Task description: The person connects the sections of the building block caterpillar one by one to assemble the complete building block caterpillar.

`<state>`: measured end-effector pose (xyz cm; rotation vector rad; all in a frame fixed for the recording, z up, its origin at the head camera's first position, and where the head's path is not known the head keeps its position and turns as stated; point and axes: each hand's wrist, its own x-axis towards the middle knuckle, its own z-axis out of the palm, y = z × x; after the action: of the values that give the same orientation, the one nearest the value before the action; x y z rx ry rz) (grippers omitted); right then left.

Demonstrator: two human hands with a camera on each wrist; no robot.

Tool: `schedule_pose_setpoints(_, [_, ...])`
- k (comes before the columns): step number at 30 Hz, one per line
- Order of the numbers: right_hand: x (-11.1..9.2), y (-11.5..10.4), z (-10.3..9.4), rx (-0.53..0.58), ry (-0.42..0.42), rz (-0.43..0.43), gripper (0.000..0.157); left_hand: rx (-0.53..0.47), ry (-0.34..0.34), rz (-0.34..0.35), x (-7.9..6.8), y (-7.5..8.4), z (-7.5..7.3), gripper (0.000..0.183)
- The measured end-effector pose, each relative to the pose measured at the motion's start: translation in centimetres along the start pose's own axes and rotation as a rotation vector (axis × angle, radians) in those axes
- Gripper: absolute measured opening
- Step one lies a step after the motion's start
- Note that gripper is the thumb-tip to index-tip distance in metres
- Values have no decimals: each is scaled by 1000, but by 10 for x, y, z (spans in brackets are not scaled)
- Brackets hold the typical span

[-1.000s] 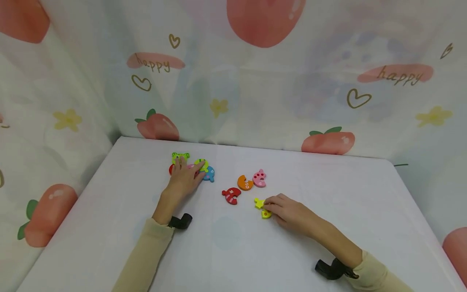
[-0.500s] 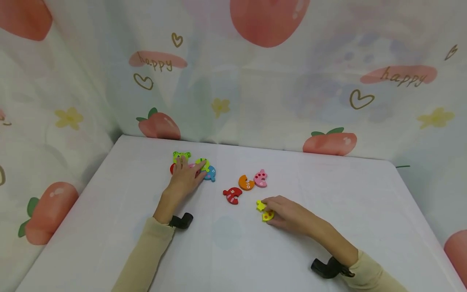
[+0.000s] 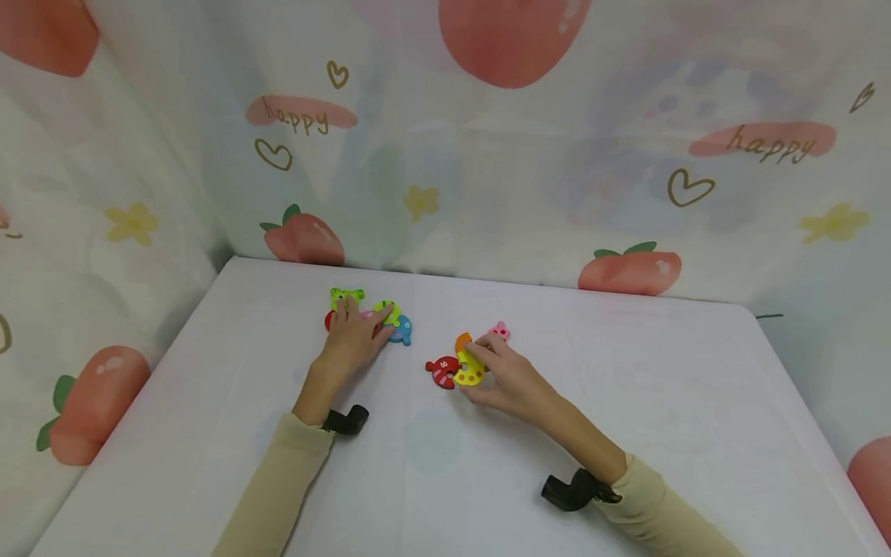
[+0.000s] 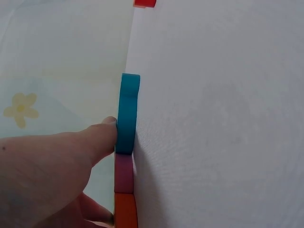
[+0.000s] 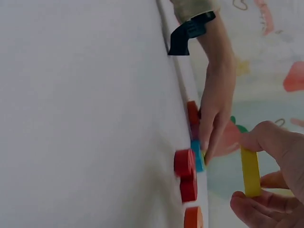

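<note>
My right hand (image 3: 515,379) pinches a yellow animal-shaped puzzle piece (image 3: 469,374) with red dots between thumb and fingers; the right wrist view has this yellow piece (image 5: 251,172) raised off the table. Below and beside it lie a red piece (image 3: 442,371) and a partly covered orange piece (image 3: 462,340). A pink piece (image 3: 500,331) pokes out behind the fingers. At the far left, my left hand (image 3: 350,336) rests with extended fingers on a joined cluster: a green frog piece (image 3: 346,295), a lime-green piece (image 3: 391,313), a blue piece (image 3: 401,331), and partly hidden pink and red ones.
A white-covered table (image 3: 390,480) carries all the pieces. Behind it hangs a printed curtain (image 3: 501,193) that meets the table's back edge. Black wrist mounts (image 3: 571,490) sit on both forearms.
My right hand has picked up the yellow piece and carried it left and away from me, over beside the red and orange pieces. My left hand stays on the cluster.
</note>
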<state>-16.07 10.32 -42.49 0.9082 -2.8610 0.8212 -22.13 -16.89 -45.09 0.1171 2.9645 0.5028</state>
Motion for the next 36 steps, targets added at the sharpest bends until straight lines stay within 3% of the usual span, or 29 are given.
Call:
schedule_pose_setpoints(5, [38,-19,21,78,-48,68,62,14,4,2,1,0,3,54])
schedule_pose_setpoints(9, [63,-22,39,70,-95,166,56,11,6,9,1,0,4,54])
schedule_pose_setpoints(13, [79,-22,52,51,-84,233,57,14,13,19,1,0,3,53])
schedule_pose_setpoints(21, [94,-28,65,20,-12,299,61,8,41,26,2,-1,0,52])
schedule_pose_setpoints(36, [99,-37,75,-32,-5,337,58,-9,21,18,2,-4,2,53])
